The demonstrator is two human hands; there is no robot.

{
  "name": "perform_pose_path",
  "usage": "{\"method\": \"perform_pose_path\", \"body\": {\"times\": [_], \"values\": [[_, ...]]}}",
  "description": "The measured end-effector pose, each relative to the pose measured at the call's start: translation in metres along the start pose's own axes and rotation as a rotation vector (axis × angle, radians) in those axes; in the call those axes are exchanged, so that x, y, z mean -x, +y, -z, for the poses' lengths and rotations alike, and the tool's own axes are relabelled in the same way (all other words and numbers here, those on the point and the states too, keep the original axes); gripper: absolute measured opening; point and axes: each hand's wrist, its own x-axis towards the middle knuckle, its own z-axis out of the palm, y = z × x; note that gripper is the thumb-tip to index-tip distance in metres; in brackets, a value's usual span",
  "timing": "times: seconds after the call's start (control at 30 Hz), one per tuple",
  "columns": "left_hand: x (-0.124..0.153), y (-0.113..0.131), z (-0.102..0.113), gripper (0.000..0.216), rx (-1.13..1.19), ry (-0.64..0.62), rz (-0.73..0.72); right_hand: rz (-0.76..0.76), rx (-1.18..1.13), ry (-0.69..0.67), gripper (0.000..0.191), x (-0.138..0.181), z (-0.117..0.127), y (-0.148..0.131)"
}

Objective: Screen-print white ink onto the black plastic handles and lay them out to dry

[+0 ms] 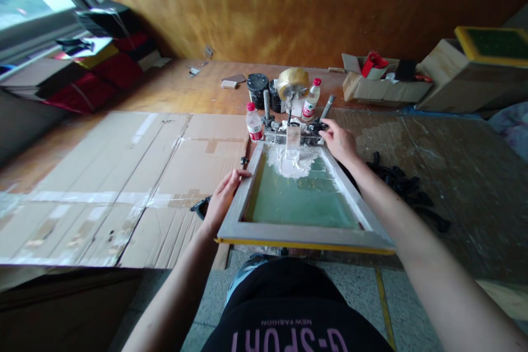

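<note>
A screen printing frame (299,230) with green mesh (301,203) lies in front of me, its far end at a metal hinge clamp (274,136). White paste (276,162) is smeared over the far part of the mesh, around an upright pale squeegee blade (293,140). My left hand (223,198) is closed at the frame's left rail, fingertips on its edge. At the clamp's right end, my right hand (340,140) is closed with fingertips at a dark knob (317,125); the exact contact is partly hidden.
Two red-capped bottles (253,122), black tubs (258,89) and a tape roll (292,83) stand around the clamp. Cardboard sheets (165,159) cover the table's left side. Dark strips (400,184) lie right of the frame. An open carton (385,85) stands at the back right.
</note>
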Motion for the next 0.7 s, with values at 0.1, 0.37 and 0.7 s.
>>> {"method": "perform_pose_path", "body": {"times": [0.1, 0.37, 0.7], "values": [[-0.019, 0.030, -0.013, 0.043, 0.236, -0.009, -0.185, -0.163, -0.026, -0.033, 0.030, 0.026, -0.004, 0.033], [-0.026, 0.014, -0.051, 0.043, 0.441, 0.012, 0.030, 0.239, 0.033, -0.294, 0.026, 0.112, -0.065, -0.009], [0.030, -0.114, 0.009, 0.034, 0.302, 0.120, 0.563, 0.550, -0.094, -0.355, 0.017, 0.185, -0.041, -0.068]]}}
